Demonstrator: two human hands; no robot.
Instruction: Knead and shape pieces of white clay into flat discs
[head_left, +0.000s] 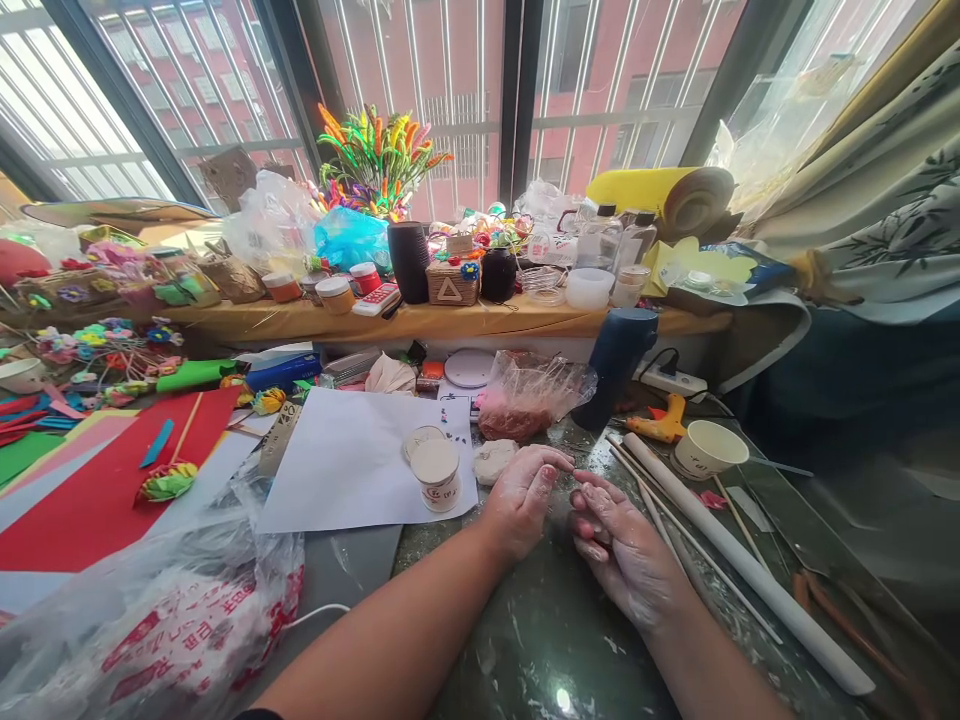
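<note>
While my left hand (529,497) and right hand (619,545) meet almost fingertip to fingertip, both with fingers curled narrow, I cannot tell whether anything small is pinched between them. White residue coats my skin, so handling seems under way; the white lump (495,461), just beside my left hand, sits rough, and I judge most of it unworked. No finished piece shows at my fingers. Red characters mark the plastic bag (187,635), and dark ones the tub (436,478) on the white paper (330,460) and the paper cup (709,450) (all too blurred for me to read).
</note>
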